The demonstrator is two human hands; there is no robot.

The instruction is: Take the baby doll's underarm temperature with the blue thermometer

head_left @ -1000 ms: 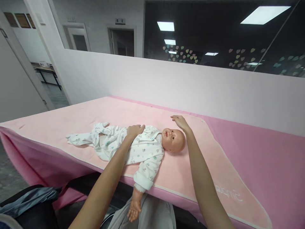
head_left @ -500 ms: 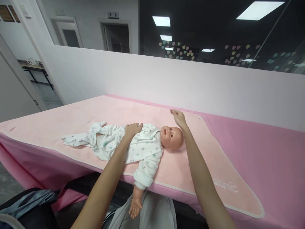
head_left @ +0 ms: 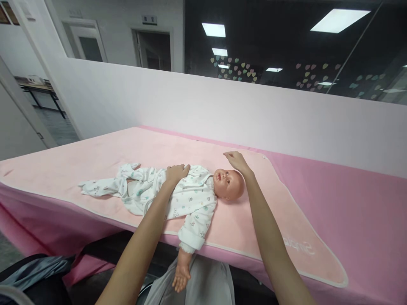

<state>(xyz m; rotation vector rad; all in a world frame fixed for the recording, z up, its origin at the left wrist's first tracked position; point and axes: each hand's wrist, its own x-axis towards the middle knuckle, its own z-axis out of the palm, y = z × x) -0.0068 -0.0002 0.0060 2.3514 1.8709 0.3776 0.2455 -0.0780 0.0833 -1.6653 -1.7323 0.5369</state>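
A baby doll (head_left: 193, 199) in a white patterned outfit lies on its back on a pink mat (head_left: 104, 146), its head to the right. My left hand (head_left: 177, 173) rests on the doll's front, around the waist; its fingers lie along the cloth and hold nothing that I can see. Just beyond the top of the doll's head, my right hand (head_left: 235, 161) is raised above the mat with fingers extended and nothing in it. The doll's near arm hangs over the mat's front edge, palm showing, while its far arm is hidden.
A white partition (head_left: 190, 101) runs behind the table, with dark glass above it. Dark pink cloth (head_left: 365, 203) covers the table at the right. Grey-blue fabric (head_left: 38, 271) lies at the lower left, off the table.
My right hand has dipped slightly toward the mat near the doll's head, its wrist more bent. My left hand stays on the doll. The view has shifted slightly.
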